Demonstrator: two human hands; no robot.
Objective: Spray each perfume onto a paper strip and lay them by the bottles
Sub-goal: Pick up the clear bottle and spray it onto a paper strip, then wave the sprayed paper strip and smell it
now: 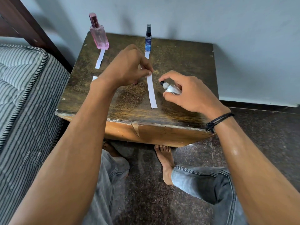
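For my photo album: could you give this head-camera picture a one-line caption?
Left hand pinches a paper strip while the right hand points a clear bottle at it, over a wooden table.

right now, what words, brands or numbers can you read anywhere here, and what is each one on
Nothing reads clearly.
pink bottle: faint print down the front, too blurred.
blue bottle: label lettering near the top, too small.
clear bottle in the right hand: no text shows.
paper strip pinched by the left hand: blank.
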